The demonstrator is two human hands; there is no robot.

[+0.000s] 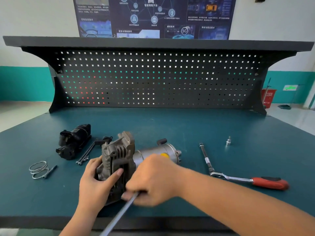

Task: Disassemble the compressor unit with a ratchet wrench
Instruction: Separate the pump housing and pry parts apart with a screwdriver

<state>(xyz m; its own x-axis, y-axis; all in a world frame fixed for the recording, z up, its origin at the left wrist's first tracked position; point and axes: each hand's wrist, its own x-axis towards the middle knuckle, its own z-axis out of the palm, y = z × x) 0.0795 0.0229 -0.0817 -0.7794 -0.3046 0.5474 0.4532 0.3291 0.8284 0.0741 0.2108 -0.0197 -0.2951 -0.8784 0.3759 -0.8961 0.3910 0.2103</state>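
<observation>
Gripping the compressor unit [119, 154] by its finned casing, the left hand [95, 181] holds it near the bench's [187, 126] front edge. The right hand [153, 179] pinches a long grey rod [119, 215] slanting past that edge. The ratchet wrench [247, 179] lies well apart, rightward.

Teal-topped bench [204, 126] with black pegboard [156, 79] and shelf [153, 43]; white-and-teal wall [25, 68]; dark poster [153, 16] above.

BENCH: teal-topped workbench [221, 126] | FAR EDGE: black perforated steel pegboard [156, 79], upright | WALL BEHIND: dark blue printed poster [153, 16] | FAR RIGHT, FLOOR: red plastic bin [269, 95]
</observation>
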